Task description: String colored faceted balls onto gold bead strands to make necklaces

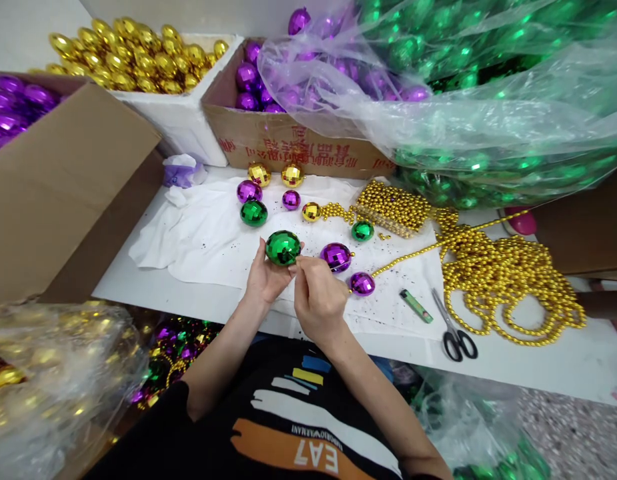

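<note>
My left hand [266, 275] is closed around a shiny green faceted ball [283, 247], cupping it from below. Against the ball's lower right side, my right hand [320, 293] is closed in a pinch; what its fingertips grip is too small to make out. Just right of that hand lie a large purple ball [336, 257] and a smaller purple ball [363, 284], the smaller joined to a gold bead string [413, 259]. Behind them sit a small green ball [362, 231], a small gold ball [311, 211] and another green ball [253, 213].
Black-handled scissors [453, 333] and a green lighter [416, 306] lie to the right, near piled gold bead chain [513, 287]. A tray of gold beads [392, 207] stands behind. Cardboard boxes [308, 137], a white box [181, 123] and a plastic bag of green balls [508, 127] edge the table.
</note>
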The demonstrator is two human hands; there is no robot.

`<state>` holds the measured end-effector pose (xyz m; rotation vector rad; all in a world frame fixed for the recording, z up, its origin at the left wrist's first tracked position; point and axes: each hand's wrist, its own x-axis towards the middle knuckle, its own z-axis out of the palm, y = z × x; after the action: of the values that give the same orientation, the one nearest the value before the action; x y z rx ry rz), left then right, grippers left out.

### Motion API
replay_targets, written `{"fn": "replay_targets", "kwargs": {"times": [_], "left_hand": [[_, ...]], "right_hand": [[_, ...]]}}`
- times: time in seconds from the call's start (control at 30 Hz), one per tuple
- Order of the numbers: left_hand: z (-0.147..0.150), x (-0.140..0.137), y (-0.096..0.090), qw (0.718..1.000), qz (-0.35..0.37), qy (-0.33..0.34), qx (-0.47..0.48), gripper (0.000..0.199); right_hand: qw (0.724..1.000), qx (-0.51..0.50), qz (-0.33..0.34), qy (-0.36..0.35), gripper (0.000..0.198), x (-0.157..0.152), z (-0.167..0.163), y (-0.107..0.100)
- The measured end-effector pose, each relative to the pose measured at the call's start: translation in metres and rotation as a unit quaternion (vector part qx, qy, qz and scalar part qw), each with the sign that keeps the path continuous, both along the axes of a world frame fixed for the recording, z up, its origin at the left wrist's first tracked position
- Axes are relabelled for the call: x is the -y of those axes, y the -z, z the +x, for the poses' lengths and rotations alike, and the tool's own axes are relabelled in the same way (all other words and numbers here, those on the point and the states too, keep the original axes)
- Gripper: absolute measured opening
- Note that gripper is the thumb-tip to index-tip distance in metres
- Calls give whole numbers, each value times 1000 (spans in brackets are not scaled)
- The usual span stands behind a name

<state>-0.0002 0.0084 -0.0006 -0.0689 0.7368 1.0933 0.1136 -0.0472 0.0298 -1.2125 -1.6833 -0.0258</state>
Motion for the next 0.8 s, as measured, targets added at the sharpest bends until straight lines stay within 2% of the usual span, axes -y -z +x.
{"fn": "replay_targets", "kwargs": {"times": [0.4,0.7,0.8], "left_hand": [[3,1,-4,1000,-5,-1,-9,62],[2,3,11,1000,0,-7,-16,62],[0,1,16,1000,2,-10,-22,58]], "right_hand": [[1000,6,-8,13,16,-3,-1,0],[999,40,2,19,16,-12,-6,6],[1000,19,3,0,16,-13,-4,9]]}}
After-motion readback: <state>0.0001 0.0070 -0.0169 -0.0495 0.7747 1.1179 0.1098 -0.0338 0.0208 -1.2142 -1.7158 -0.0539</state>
